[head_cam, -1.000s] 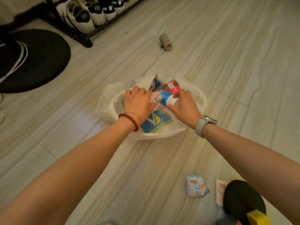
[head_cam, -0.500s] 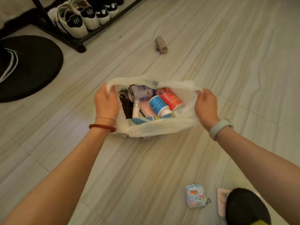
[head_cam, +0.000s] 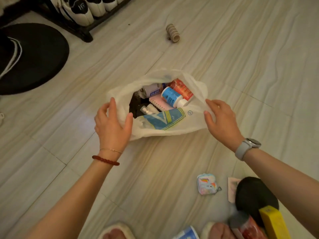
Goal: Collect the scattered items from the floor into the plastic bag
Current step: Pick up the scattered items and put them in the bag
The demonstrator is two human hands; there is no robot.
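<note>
At the 5 o'clock edge lie a yellow box (head_cam: 274, 223), a black round object (head_cam: 255, 194) and a red-labelled can (head_cam: 248, 228), with a blue-and-white item (head_cam: 188, 234) at 6 o'clock between 2 fluffy slippers (head_cam: 117, 232). Just beyond them a small rainbow-printed pouch (head_cam: 207, 184) lies on the floor (head_cam: 155, 169).

At the centre sits the white plastic bag (head_cam: 181, 125), its mouth open. The left hand (head_cam: 112, 125) is at the bag's 9 o'clock side, fingers spread and relaxed, the thumb touching the plastic. The right hand (head_cam: 221, 119) is at the 3 o'clock side, fingers loosely spread against the rim; whether they pinch it I cannot tell.

Inside the bag lie a blue bottle (head_cam: 170, 96), a red can (head_cam: 183, 89), a pink spiral notebook (head_cam: 158, 103) and a white container (head_cam: 151, 90).

Farther off, toward 12 o'clock, a cardboard roll (head_cam: 173, 34) lies alone. At 10 o'clock sits a black round mat (head_cam: 34, 57), and behind it a shoe rack (head_cam: 74, 26) holding white shoes (head_cam: 77, 11).
</note>
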